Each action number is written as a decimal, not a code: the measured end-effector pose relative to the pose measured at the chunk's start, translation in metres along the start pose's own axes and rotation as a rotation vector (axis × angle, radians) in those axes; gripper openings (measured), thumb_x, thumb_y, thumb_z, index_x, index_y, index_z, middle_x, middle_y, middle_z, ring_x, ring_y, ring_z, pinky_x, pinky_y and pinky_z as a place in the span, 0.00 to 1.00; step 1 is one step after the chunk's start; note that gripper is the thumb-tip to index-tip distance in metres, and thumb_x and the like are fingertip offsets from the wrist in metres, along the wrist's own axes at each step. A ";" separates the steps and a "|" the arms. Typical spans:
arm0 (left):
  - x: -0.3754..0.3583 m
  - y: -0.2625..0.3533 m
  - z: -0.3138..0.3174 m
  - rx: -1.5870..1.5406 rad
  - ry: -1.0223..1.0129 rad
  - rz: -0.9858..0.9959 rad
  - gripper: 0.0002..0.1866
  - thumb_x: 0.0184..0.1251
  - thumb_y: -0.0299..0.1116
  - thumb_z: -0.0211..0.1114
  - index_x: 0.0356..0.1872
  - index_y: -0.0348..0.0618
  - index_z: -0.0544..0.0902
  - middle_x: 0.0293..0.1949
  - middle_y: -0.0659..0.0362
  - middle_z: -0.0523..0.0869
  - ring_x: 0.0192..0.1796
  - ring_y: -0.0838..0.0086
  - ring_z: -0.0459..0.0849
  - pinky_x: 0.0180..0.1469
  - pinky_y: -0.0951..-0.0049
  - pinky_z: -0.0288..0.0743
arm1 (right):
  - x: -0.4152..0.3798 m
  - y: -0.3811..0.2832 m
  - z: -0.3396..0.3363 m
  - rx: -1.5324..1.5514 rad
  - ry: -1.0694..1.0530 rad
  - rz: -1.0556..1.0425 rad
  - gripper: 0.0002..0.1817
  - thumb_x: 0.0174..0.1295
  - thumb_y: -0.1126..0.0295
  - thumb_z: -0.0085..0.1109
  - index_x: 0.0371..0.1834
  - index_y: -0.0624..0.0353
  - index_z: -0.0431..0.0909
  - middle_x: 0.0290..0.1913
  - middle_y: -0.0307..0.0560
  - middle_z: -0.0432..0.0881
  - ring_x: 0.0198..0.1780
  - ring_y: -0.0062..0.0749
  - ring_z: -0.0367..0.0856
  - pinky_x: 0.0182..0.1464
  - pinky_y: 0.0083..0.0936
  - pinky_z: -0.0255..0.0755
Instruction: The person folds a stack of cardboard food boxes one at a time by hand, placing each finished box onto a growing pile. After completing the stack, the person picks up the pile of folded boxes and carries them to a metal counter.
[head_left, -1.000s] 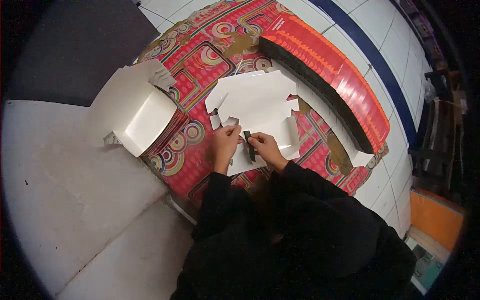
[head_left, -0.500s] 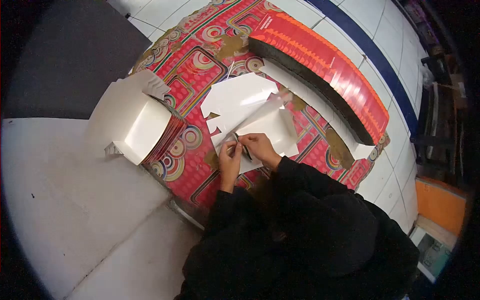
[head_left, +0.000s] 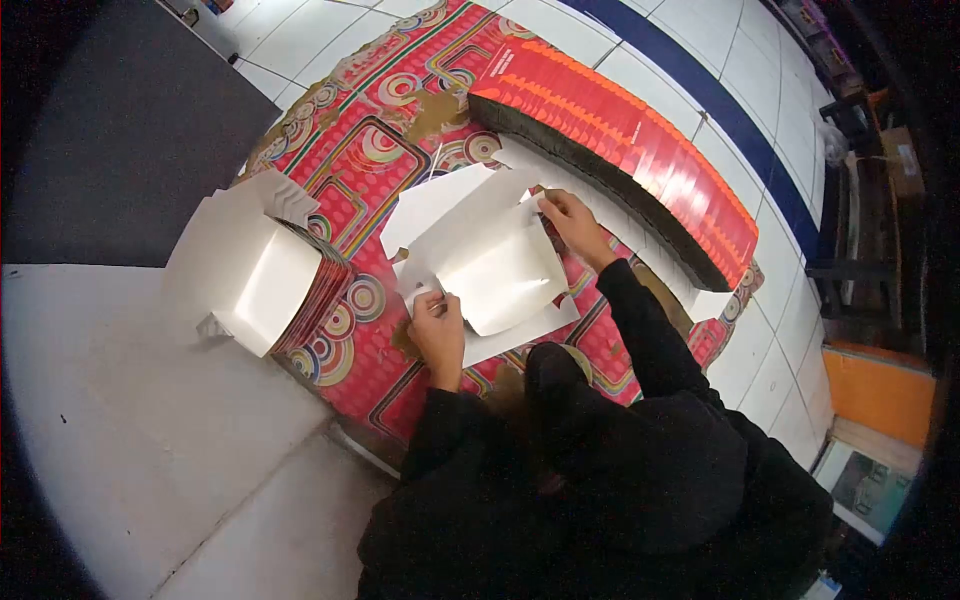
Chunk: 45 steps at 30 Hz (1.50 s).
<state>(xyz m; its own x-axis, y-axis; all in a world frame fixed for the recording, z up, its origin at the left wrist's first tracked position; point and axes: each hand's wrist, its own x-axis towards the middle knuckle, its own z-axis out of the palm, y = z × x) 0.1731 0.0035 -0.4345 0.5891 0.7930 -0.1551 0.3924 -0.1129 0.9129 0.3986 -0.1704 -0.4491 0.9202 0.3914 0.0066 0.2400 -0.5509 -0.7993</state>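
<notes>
In front of me a partly folded cardboard box (head_left: 505, 275), white on the inside, lies with its lid flap raised at the back. My left hand (head_left: 437, 325) pinches its near left corner. The fingers of my right hand (head_left: 577, 222) are closed on the far right corner, where the side meets the lid flap. Under this box lies a flat white cardboard blank (head_left: 425, 205), partly covered by it.
To the left stands a nested stack of folded boxes (head_left: 285, 275), white inside with red outer edges. A long row of red cardboard blanks (head_left: 640, 135) runs along the far right side. All rest on a red patterned cover (head_left: 400, 150) with worn patches.
My hands were together at the near left corner. My right hand has moved up and right to the far right corner, and the box now stands more open, its lid flap raised.
</notes>
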 end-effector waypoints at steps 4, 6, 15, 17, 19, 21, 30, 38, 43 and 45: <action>0.004 0.021 -0.013 0.397 0.128 0.332 0.13 0.62 0.32 0.69 0.40 0.34 0.79 0.33 0.48 0.86 0.34 0.57 0.87 0.37 0.61 0.81 | -0.005 -0.002 0.011 0.214 -0.092 0.165 0.21 0.69 0.56 0.59 0.57 0.60 0.80 0.38 0.50 0.85 0.37 0.30 0.81 0.43 0.28 0.75; 0.005 0.030 -0.010 0.644 0.240 0.640 0.14 0.62 0.34 0.70 0.40 0.35 0.79 0.31 0.48 0.85 0.33 0.54 0.86 0.36 0.58 0.79 | -0.011 -0.005 0.012 0.229 -0.056 0.129 0.19 0.69 0.57 0.60 0.52 0.62 0.83 0.33 0.46 0.85 0.33 0.25 0.80 0.40 0.26 0.74; 0.006 0.028 0.075 0.213 -0.463 0.111 0.15 0.63 0.40 0.66 0.35 0.34 0.86 0.30 0.47 0.89 0.32 0.55 0.88 0.37 0.61 0.80 | -0.043 -0.029 0.006 0.032 -0.192 0.162 0.15 0.66 0.62 0.64 0.41 0.66 0.85 0.28 0.41 0.86 0.29 0.20 0.83 0.34 0.24 0.76; 0.011 0.026 0.071 0.148 -0.490 0.023 0.17 0.66 0.39 0.64 0.28 0.32 0.86 0.24 0.46 0.87 0.27 0.58 0.89 0.36 0.65 0.81 | -0.049 -0.033 0.012 0.179 -0.173 0.271 0.15 0.64 0.62 0.64 0.38 0.67 0.84 0.27 0.45 0.85 0.30 0.24 0.84 0.35 0.26 0.77; 0.009 0.015 0.073 -0.011 -0.504 -0.080 0.16 0.67 0.38 0.63 0.30 0.31 0.86 0.23 0.50 0.87 0.27 0.63 0.89 0.35 0.68 0.82 | -0.058 -0.031 0.021 0.343 -0.151 0.392 0.15 0.63 0.63 0.64 0.35 0.67 0.83 0.26 0.48 0.85 0.30 0.28 0.86 0.36 0.29 0.77; 0.009 0.007 0.074 -0.274 -0.505 -0.250 0.15 0.71 0.34 0.62 0.37 0.28 0.87 0.23 0.57 0.87 0.28 0.73 0.89 0.32 0.73 0.84 | -0.064 -0.034 0.027 0.205 -0.154 0.275 0.14 0.61 0.63 0.65 0.35 0.68 0.83 0.26 0.50 0.85 0.29 0.30 0.86 0.36 0.30 0.78; 0.019 0.018 0.056 -0.183 -0.602 -0.256 0.20 0.74 0.38 0.61 0.48 0.25 0.84 0.33 0.51 0.90 0.31 0.71 0.90 0.34 0.75 0.84 | -0.075 -0.022 0.032 -0.041 -0.199 -0.030 0.15 0.61 0.61 0.64 0.36 0.65 0.82 0.34 0.56 0.84 0.36 0.42 0.84 0.41 0.33 0.78; -0.030 0.047 -0.070 0.456 -0.345 0.329 0.13 0.64 0.34 0.67 0.47 0.43 0.82 0.45 0.44 0.76 0.49 0.50 0.80 0.45 0.53 0.76 | -0.076 -0.080 -0.038 -0.195 -0.728 -0.285 0.27 0.57 0.54 0.70 0.56 0.54 0.75 0.50 0.54 0.77 0.42 0.46 0.83 0.47 0.40 0.78; -0.042 -0.014 -0.081 0.594 -0.414 0.355 0.16 0.61 0.33 0.69 0.49 0.41 0.80 0.57 0.40 0.73 0.58 0.43 0.74 0.56 0.51 0.76 | -0.087 -0.052 -0.007 -0.488 -0.848 -0.349 0.22 0.57 0.51 0.70 0.49 0.51 0.80 0.53 0.53 0.77 0.43 0.52 0.85 0.47 0.44 0.79; -0.035 -0.028 -0.074 0.537 -0.345 0.389 0.15 0.62 0.33 0.69 0.49 0.40 0.80 0.59 0.40 0.74 0.59 0.44 0.76 0.57 0.51 0.76 | -0.086 -0.064 -0.007 -0.497 -0.869 -0.298 0.21 0.58 0.52 0.70 0.48 0.52 0.81 0.55 0.55 0.76 0.43 0.52 0.85 0.48 0.44 0.80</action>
<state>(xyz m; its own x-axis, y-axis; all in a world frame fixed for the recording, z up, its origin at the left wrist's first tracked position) 0.0886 0.0232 -0.4267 0.9092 0.4134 -0.0487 0.3494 -0.6943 0.6292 0.3058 -0.1736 -0.3942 0.3113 0.8479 -0.4292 0.7021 -0.5096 -0.4974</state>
